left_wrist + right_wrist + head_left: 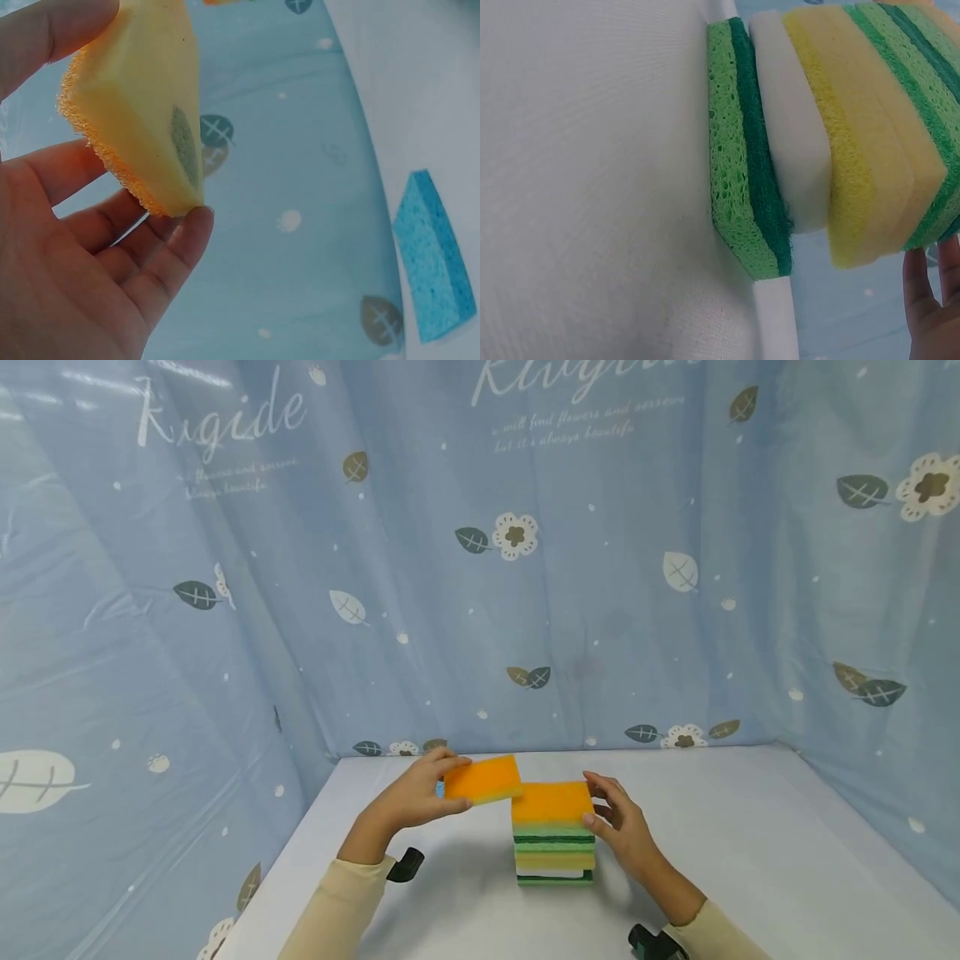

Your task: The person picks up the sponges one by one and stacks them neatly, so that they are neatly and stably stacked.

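My left hand holds an orange and yellow sponge by its left end, thumb at the front and fingers behind. That sponge is tilted, just left of and slightly above a stack of sponges. In the left wrist view its yellow foam faces the camera, with a dark patch. At the stack's upper right, my right hand holds the top orange sponge, thumb at the front corner and fingers at the back. Below it come green, yellow and white sponge layers; a green sponge is lowest.
A blue sponge stands on the white table, mostly hidden behind my left hand in the head view. A blue patterned curtain hangs behind the table and along both sides.
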Demonstrator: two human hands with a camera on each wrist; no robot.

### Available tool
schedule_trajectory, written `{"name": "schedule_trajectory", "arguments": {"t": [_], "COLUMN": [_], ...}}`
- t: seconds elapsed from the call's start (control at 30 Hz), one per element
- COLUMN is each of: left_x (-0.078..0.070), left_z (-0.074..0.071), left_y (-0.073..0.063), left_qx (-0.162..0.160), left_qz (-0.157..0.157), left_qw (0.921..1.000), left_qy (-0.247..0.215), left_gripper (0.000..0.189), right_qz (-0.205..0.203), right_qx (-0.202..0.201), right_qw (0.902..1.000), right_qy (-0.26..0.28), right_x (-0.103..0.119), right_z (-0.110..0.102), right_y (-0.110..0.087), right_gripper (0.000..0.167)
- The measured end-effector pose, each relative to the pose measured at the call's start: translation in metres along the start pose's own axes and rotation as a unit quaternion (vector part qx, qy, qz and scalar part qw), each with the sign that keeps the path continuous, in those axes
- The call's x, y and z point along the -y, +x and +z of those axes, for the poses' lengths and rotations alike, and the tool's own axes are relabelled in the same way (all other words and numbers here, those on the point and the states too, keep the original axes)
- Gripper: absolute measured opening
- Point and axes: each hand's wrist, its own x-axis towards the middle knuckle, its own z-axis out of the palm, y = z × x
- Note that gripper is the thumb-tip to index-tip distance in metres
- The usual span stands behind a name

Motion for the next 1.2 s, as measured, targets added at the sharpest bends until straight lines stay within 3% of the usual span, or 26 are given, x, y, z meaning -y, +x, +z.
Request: {"name": "schedule_trajectory", "arguments": {"t": [0.37,0.8,1.2], "left_x": [-0.020,-0.039,-0.049], "left_z": [0.004,0.023,0.034], "left_y": [0.012,0.030,0.040], "left_qx": [-0.003,0.001,0.003], "left_qz": [0.045,0.063,0.065], "left_qw": [0.9989,0.9975,0.9977], "left_qy": [-0.013,-0.031,-0.020], "left_gripper": [0.063,0.064,0.062], "right_qz": [0.007,-0.003,0.004], "right_qx": [-0.002,-0.004,-0.006], "right_qw": [1.0000,0.9999,0.9999], "right_qy": [-0.003,-0.011,-0.009], "right_x": [-0.003,0.001,-0.003], "right_z": [0.000,-0.002,-0.004], "right_y": [0.003,0.003,0.001], "right_gripper": [0.060,0.060,0.059]}}
